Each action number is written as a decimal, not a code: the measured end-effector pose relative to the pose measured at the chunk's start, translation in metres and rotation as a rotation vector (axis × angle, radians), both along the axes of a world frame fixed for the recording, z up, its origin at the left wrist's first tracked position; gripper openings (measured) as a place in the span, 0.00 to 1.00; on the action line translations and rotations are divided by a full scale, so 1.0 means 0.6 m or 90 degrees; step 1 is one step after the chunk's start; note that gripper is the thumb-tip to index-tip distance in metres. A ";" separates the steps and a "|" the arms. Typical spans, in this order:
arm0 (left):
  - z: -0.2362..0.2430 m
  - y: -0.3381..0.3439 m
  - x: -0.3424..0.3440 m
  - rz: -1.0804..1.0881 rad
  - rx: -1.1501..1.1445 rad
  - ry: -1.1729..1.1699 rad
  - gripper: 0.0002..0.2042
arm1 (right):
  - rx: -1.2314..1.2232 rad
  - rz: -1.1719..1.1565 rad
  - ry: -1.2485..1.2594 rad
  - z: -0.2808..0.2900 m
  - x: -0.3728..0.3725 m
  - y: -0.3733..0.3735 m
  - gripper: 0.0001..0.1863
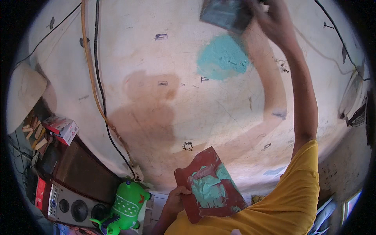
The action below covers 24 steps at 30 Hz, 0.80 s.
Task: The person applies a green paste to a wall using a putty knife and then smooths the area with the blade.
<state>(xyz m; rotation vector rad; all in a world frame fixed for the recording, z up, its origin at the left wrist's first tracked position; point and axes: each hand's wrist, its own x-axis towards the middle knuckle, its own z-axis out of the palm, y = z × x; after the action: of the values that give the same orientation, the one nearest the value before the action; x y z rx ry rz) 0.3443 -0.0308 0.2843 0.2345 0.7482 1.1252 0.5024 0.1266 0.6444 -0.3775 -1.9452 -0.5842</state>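
Observation:
My left hand [177, 199] is closed on the edge of a reddish-brown board [187, 178], held tilted low in front of me. A thick smear of teal putty [207, 191] covers the board's middle. Up high, my right hand [272, 19], blurred by motion, grips a wide, dark, flat putty scraper [225, 15] at the wall. Just below the scraper, a rough teal patch [223, 56] sticks to the off-white wall [219, 105]. The scraper's top edge runs out of view.
Dark and tan cables [98, 66] run down the wall at the left. A large loudspeaker [80, 199], a red-and-white box [62, 127] and a green inflatable animal toy [127, 201] stand at lower left. At the right is a dark fan [357, 115].

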 end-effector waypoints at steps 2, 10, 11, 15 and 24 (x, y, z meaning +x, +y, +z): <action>-0.016 -0.001 0.000 -0.030 0.028 -0.075 0.12 | -0.009 0.102 0.049 0.006 0.040 0.025 0.16; -0.071 -0.014 -0.031 -0.095 0.056 -0.202 0.19 | 0.044 -0.086 -0.192 -0.080 0.053 0.012 0.20; -0.065 -0.017 -0.025 -0.069 0.039 -0.134 0.16 | 0.065 -0.109 -0.176 -0.075 0.052 0.016 0.20; -0.008 -0.018 0.005 -0.020 0.001 0.003 0.13 | 0.094 -0.071 0.024 -0.049 0.050 0.007 0.15; -0.071 -0.024 -0.010 -0.102 0.081 -0.229 0.17 | 0.118 -0.089 -0.078 -0.101 0.032 0.028 0.17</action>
<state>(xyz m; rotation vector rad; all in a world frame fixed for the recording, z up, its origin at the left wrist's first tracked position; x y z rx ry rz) 0.3384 -0.0454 0.2416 0.1882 0.3325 1.0270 0.5214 0.1434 0.5840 -0.3696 -1.9715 -0.8898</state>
